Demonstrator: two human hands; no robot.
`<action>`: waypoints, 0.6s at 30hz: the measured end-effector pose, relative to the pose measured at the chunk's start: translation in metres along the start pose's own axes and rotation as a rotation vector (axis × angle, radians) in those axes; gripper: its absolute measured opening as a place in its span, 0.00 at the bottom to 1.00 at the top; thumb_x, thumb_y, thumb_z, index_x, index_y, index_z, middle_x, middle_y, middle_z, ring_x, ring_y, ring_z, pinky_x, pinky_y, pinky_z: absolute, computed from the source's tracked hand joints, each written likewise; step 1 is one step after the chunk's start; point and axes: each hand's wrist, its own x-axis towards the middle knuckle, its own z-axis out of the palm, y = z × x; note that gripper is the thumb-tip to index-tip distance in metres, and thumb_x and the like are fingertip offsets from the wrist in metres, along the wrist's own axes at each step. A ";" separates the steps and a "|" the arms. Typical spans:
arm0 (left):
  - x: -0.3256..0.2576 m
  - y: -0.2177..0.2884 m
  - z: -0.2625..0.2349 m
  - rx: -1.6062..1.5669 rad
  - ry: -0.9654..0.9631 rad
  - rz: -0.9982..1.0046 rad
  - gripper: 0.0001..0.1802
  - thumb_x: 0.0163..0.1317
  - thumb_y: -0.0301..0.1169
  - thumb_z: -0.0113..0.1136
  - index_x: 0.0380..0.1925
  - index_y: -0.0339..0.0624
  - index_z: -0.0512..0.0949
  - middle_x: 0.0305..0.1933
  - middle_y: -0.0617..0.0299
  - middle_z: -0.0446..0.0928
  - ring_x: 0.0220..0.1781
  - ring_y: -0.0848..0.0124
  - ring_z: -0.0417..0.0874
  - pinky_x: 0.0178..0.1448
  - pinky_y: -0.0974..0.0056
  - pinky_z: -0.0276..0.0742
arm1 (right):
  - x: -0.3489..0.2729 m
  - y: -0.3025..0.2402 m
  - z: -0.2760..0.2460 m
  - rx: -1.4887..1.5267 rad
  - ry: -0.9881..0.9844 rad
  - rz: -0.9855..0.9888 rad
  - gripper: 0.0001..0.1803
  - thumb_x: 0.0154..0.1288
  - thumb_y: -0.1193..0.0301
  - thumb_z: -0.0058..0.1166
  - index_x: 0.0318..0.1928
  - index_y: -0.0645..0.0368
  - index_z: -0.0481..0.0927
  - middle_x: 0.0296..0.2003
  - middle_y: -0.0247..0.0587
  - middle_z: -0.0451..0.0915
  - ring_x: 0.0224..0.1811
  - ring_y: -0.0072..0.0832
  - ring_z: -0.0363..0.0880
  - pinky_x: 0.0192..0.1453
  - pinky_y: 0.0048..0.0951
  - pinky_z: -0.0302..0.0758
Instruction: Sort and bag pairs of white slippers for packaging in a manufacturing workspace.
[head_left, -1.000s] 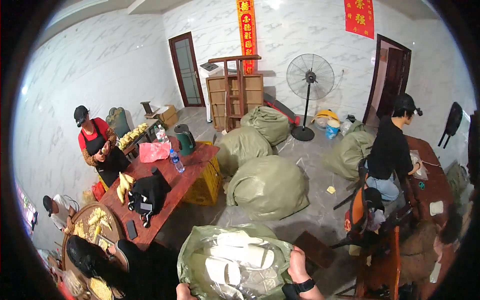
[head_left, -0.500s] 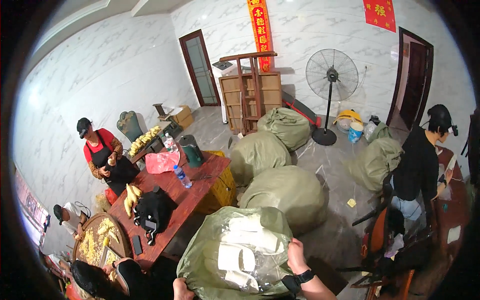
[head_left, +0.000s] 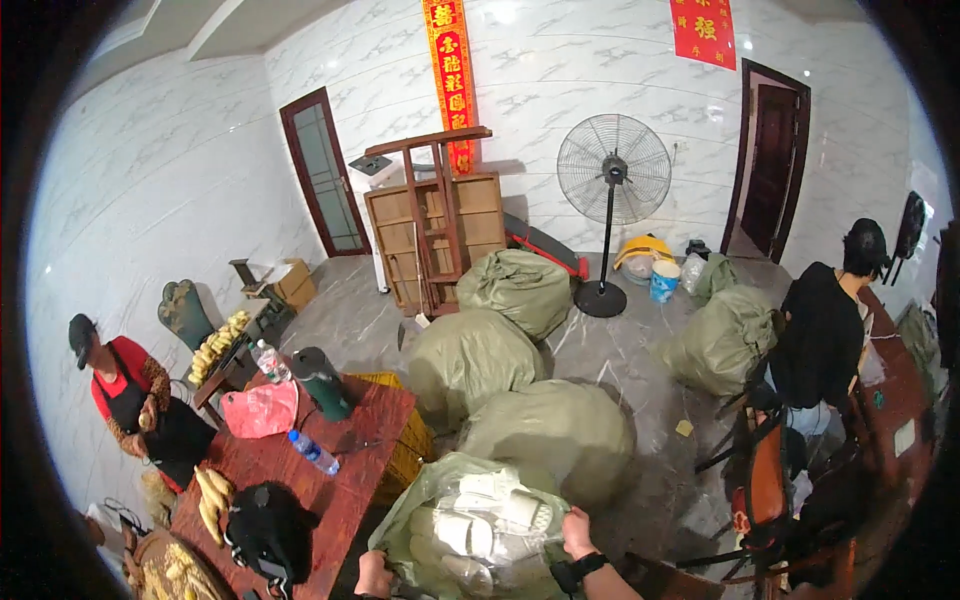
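Note:
A green woven sack [head_left: 400, 530] gapes at the lower middle, close in front of me. My left hand [head_left: 374, 576] is closed on the left side of its rim. On the opposite side, my right hand [head_left: 577, 534] grips the rim, with a dark band around that wrist. Inside lie several white slippers [head_left: 465, 535], some in see-through plastic. How deep the contents go is hidden.
Full green sacks [head_left: 550, 430] stand just beyond. At left is a red-brown table [head_left: 350, 470] with a black bag [head_left: 268, 530], corn cobs [head_left: 212, 500] and bottles. A standing fan [head_left: 612, 170] is at the back. One person [head_left: 150, 400] stands left, another [head_left: 820, 330] sits right.
My view has shifted, so the room sits further left and lower. Both hands still hold the sack's rim, and the slippers inside lie differently.

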 end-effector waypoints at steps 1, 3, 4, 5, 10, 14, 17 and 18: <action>0.050 -0.008 -0.006 0.198 0.010 0.068 0.20 0.52 0.32 0.57 0.45 0.36 0.77 0.46 0.49 0.79 0.45 0.56 0.81 0.45 0.54 0.78 | 0.003 0.005 0.031 -0.003 -0.012 0.015 0.08 0.63 0.76 0.44 0.34 0.61 0.78 0.27 0.33 0.74 0.28 0.25 0.70 0.35 0.28 0.67; 0.121 -0.038 -0.042 0.574 0.057 0.180 0.19 0.52 0.32 0.59 0.44 0.36 0.78 0.44 0.47 0.79 0.46 0.56 0.81 0.47 0.57 0.77 | -0.014 0.013 0.114 -0.209 0.038 0.014 0.08 0.65 0.72 0.45 0.32 0.60 0.78 0.26 0.32 0.74 0.27 0.25 0.70 0.33 0.29 0.67; 0.140 -0.038 -0.048 0.785 0.042 0.246 0.18 0.52 0.32 0.60 0.43 0.36 0.79 0.43 0.46 0.79 0.46 0.55 0.81 0.47 0.58 0.77 | -0.002 0.025 0.122 -0.241 0.023 0.037 0.08 0.65 0.70 0.48 0.33 0.61 0.78 0.25 0.33 0.75 0.26 0.25 0.71 0.32 0.29 0.67; 0.146 -0.034 -0.041 1.001 0.013 0.310 0.18 0.52 0.32 0.61 0.42 0.36 0.79 0.42 0.45 0.79 0.47 0.55 0.81 0.48 0.60 0.77 | 0.013 0.036 0.124 -0.245 0.040 0.033 0.08 0.65 0.70 0.48 0.33 0.61 0.78 0.25 0.33 0.75 0.26 0.25 0.71 0.32 0.29 0.67; 0.047 0.024 -0.077 0.251 -0.197 0.417 0.16 0.70 0.34 0.39 0.40 0.38 0.75 0.23 0.59 0.69 0.19 0.64 0.66 0.20 0.58 0.63 | 0.030 0.057 0.122 -0.084 -0.067 0.071 0.10 0.65 0.67 0.49 0.37 0.61 0.79 0.27 0.36 0.77 0.26 0.29 0.73 0.33 0.31 0.70; 0.059 0.055 -0.111 -0.010 -0.171 0.111 0.18 0.71 0.40 0.41 0.48 0.41 0.75 0.28 0.61 0.72 0.21 0.67 0.69 0.21 0.62 0.66 | 0.042 0.081 0.106 0.360 -0.218 0.398 0.14 0.70 0.63 0.43 0.39 0.60 0.77 0.30 0.38 0.78 0.32 0.32 0.75 0.36 0.29 0.72; 0.001 0.176 -0.016 -0.201 -0.464 0.178 0.14 0.69 0.35 0.44 0.45 0.39 0.76 0.28 0.62 0.72 0.21 0.71 0.69 0.21 0.62 0.66 | 0.139 0.162 -0.024 0.704 -0.707 0.228 0.13 0.70 0.65 0.41 0.34 0.58 0.77 0.27 0.38 0.77 0.33 0.31 0.75 0.38 0.29 0.73; -0.031 0.197 -0.019 -0.200 -0.379 0.217 0.14 0.69 0.34 0.46 0.44 0.37 0.77 0.33 0.60 0.76 0.27 0.67 0.74 0.28 0.57 0.71 | 0.120 0.147 0.024 0.705 -0.722 0.296 0.13 0.70 0.65 0.41 0.34 0.58 0.77 0.27 0.38 0.77 0.33 0.31 0.75 0.38 0.29 0.73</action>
